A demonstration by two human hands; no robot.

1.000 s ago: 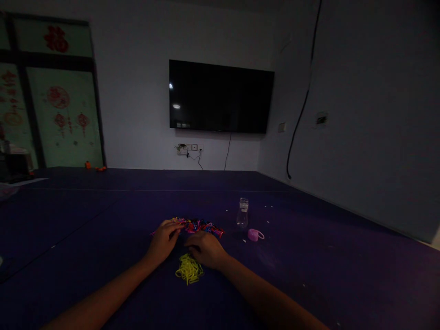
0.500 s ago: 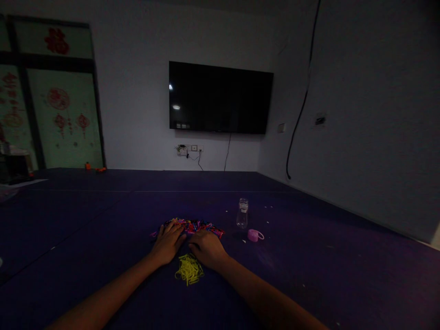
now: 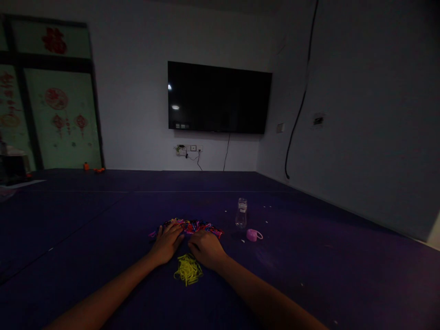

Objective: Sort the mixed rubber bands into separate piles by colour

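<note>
A low heap of mixed-colour rubber bands (image 3: pixel 197 225) lies spread on the dark purple surface. On its left part rests my left hand (image 3: pixel 167 240), palm down with the fingers stretched and apart. My right hand (image 3: pixel 206 247) is at the near edge of the heap, its fingers curled downward. The back of that hand hides its fingertips, so what they hold cannot be made out. Between my wrists, closer to me, is a separate pile of yellow-green rubber bands (image 3: pixel 188 269), touched by neither hand.
Right of the heap stands a clear bottle (image 3: pixel 241 215) without its lid. A pink cap with a loop (image 3: pixel 252 235) lies beside it. Small white scraps (image 3: pixel 267 222) dot the purple surface (image 3: pixel 326 256). A television (image 3: pixel 220 98) hangs on the far wall.
The whole view has shifted very slightly. Both hands stay at the mixed-colour heap in nearly the same pose, and the yellow-green pile looks the same.
</note>
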